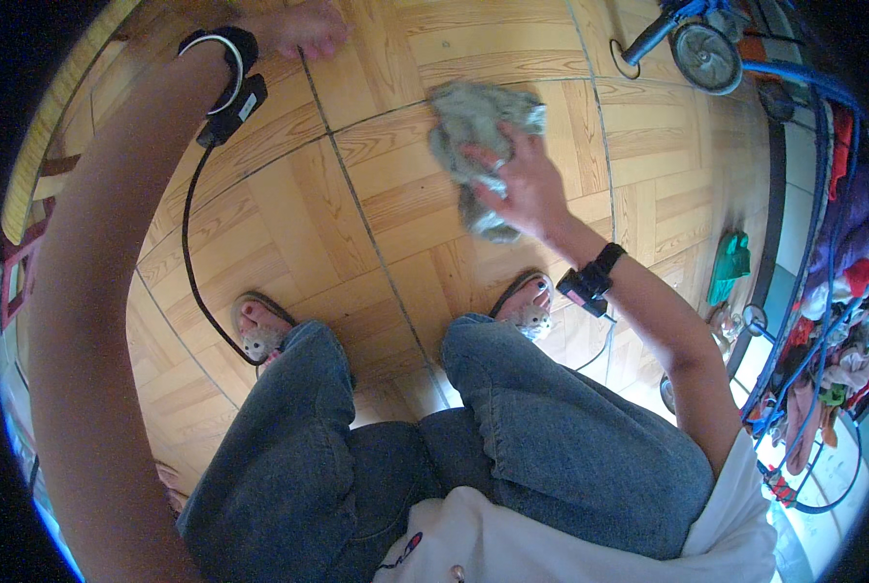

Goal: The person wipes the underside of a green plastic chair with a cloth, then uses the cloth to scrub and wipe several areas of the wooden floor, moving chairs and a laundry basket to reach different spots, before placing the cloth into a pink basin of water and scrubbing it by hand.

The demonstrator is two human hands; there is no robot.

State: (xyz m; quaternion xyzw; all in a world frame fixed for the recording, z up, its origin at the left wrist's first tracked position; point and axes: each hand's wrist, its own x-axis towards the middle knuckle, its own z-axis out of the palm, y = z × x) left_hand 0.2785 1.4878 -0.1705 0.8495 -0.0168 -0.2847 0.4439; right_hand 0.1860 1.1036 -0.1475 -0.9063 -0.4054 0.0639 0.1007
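Note:
A crumpled grey-green cloth point(463, 124) lies against the wood-patterned tile floor point(376, 182), in front of my right foot. My right hand point(525, 178) presses on it with the fingers spread over the fabric; hand and cloth look slightly blurred. Up at the top left, my left hand point(307, 29) is near the floor, its fingers curled; whether it touches anything is hard to tell. No object shows in it. Both wrists wear black straps with small cabled devices.
My sandalled feet point(263, 324) stand apart on the tiles. At the right are a blue-framed wheeled cart point(707, 58), piled colourful cloth items point(842, 291) and a green object point(729, 266) on the floor. A curved yellowish edge point(63, 102) runs along the upper left.

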